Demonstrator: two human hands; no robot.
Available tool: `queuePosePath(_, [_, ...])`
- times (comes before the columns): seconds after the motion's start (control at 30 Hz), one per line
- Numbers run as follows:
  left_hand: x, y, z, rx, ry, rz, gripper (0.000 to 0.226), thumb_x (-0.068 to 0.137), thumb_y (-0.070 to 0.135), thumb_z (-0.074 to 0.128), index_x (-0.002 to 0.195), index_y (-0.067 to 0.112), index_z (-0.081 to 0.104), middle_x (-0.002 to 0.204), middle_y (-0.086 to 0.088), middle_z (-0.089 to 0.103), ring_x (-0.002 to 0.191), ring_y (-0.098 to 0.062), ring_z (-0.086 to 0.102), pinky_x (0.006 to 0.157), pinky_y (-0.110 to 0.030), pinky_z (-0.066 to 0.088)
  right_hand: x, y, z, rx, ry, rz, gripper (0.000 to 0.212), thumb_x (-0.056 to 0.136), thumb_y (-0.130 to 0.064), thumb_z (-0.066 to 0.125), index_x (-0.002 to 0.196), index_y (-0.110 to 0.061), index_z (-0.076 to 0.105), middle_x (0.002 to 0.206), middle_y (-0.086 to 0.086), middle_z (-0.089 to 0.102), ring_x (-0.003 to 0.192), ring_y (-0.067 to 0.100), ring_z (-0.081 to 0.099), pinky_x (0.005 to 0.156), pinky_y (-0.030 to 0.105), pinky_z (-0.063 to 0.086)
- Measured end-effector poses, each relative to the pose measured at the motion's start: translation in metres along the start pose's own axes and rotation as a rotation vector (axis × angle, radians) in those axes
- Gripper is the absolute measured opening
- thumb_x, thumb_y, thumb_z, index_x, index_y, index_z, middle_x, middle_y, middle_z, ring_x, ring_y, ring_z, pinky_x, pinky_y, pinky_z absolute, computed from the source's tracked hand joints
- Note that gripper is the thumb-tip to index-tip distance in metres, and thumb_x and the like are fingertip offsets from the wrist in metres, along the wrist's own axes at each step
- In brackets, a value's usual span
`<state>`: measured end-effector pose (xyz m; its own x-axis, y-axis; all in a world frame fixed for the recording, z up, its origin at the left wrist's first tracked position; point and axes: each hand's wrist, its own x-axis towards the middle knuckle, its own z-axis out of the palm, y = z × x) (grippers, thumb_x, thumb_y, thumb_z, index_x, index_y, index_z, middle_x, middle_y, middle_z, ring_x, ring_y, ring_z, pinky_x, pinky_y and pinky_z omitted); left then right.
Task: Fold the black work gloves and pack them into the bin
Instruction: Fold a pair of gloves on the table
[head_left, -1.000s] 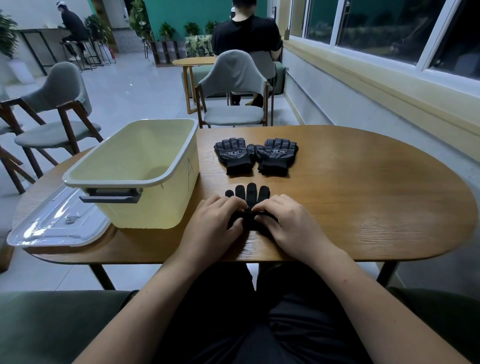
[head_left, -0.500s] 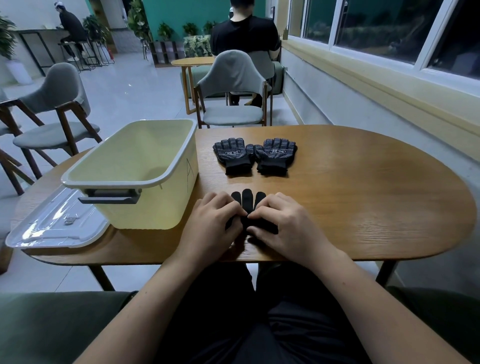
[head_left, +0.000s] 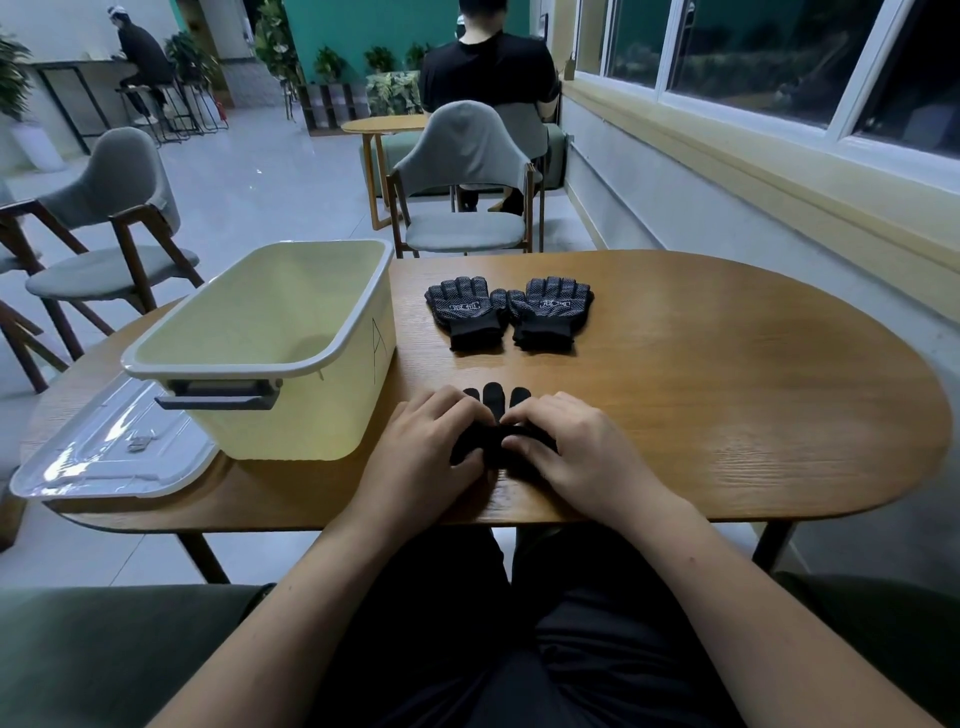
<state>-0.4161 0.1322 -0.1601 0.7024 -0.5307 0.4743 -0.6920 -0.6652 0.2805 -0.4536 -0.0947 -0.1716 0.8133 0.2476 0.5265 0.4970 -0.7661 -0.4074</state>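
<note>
A black work glove (head_left: 492, 402) lies near the table's front edge, its fingertips pointing away from me. My left hand (head_left: 426, 452) and my right hand (head_left: 576, 452) lie over it side by side, fingers curled and gripping its lower part; most of the glove is hidden beneath them. Two more black gloves, one on the left (head_left: 465, 312) and one on the right (head_left: 550, 312), lie flat, side by side, at the table's middle. The pale yellow bin (head_left: 332, 358) stands to the left of my hands, with nothing visible inside.
A clear plastic lid (head_left: 104, 452) lies at the left of the wooden table (head_left: 727, 395), partly over the edge. Grey chairs (head_left: 462, 171) stand behind and to the left. A person sits at a table further back.
My hands have pulled the glove's lower part up and gathered it under my fingers; less of the fingertips shows than a second ago. The other gloves and the bin have not moved.
</note>
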Motion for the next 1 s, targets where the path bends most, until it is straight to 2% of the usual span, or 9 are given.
queuePosePath(0.2, [-0.0008,-0.0021,0.0037,-0.013,0.014,-0.028,0.028,0.09,0.035,0.071,0.117,0.033,0.063,0.111,0.017,0.068,0.106,-0.012,0.06,0.085,-0.039,0.044,-0.0015,-0.003,-0.0011,-0.035,0.04,-0.009,0.034,0.091,-0.034,0.08,0.121,-0.022,0.072,0.113,-0.004,0.061,0.108,0.019,0.057,0.092,0.033,0.05])
queuePosePath(0.33, [-0.0004,-0.0004,0.0043,-0.001,0.007,-0.03,0.018,0.094,0.038,0.063,0.111,0.033,0.062,0.102,0.016,0.069,0.101,-0.012,0.061,0.083,-0.04,0.043,0.0,-0.0003,0.0007,-0.061,0.045,-0.02,0.034,0.087,-0.029,0.084,0.119,-0.023,0.074,0.11,-0.006,0.063,0.105,0.019,0.056,0.091,0.04,0.048])
queuePosePath(0.47, [0.0001,-0.0011,0.0051,0.012,0.014,-0.036,0.021,0.093,0.042,0.063,0.113,0.034,0.066,0.107,0.017,0.067,0.106,-0.012,0.058,0.087,-0.037,0.044,0.0001,0.0033,0.0024,-0.075,0.028,-0.018,0.029,0.094,-0.035,0.078,0.119,-0.023,0.073,0.109,-0.007,0.068,0.1,0.019,0.056,0.088,0.043,0.047])
queuePosePath(0.63, [-0.0003,-0.0018,0.0016,-0.024,0.003,-0.02,0.043,0.088,0.039,0.076,0.128,0.037,0.063,0.124,0.018,0.062,0.119,-0.011,0.054,0.094,-0.035,0.044,0.0004,0.0045,0.0042,-0.057,0.024,0.009,0.026,0.1,-0.037,0.069,0.121,-0.022,0.071,0.112,-0.007,0.07,0.099,0.019,0.058,0.087,0.041,0.048])
queuePosePath(0.73, [0.0002,-0.0027,0.0011,-0.03,-0.011,-0.029,0.038,0.088,0.037,0.076,0.125,0.038,0.064,0.121,0.02,0.064,0.117,-0.011,0.055,0.093,-0.037,0.044,0.0005,0.0026,0.0024,-0.022,0.017,0.025,0.023,0.102,-0.038,0.064,0.118,-0.023,0.071,0.108,-0.008,0.071,0.097,0.017,0.058,0.087,0.041,0.048])
queuePosePath(0.83, [0.0005,-0.0048,0.0036,-0.057,-0.022,-0.045,0.033,0.092,0.043,0.069,0.124,0.039,0.068,0.119,0.02,0.069,0.114,-0.009,0.06,0.09,-0.039,0.045,0.0009,0.0001,0.0016,0.002,0.04,0.044,0.023,0.103,-0.037,0.061,0.115,-0.021,0.072,0.104,-0.007,0.072,0.096,0.016,0.06,0.087,0.042,0.049])
queuePosePath(1.0, [0.0029,-0.0068,0.008,-0.049,-0.042,-0.078,0.034,0.101,0.051,0.057,0.13,0.038,0.07,0.119,0.018,0.072,0.117,-0.01,0.059,0.091,-0.036,0.042,0.0,0.0008,0.0026,-0.033,0.042,0.046,0.029,0.103,-0.041,0.062,0.117,-0.018,0.073,0.11,-0.005,0.069,0.105,0.021,0.061,0.092,0.045,0.052])
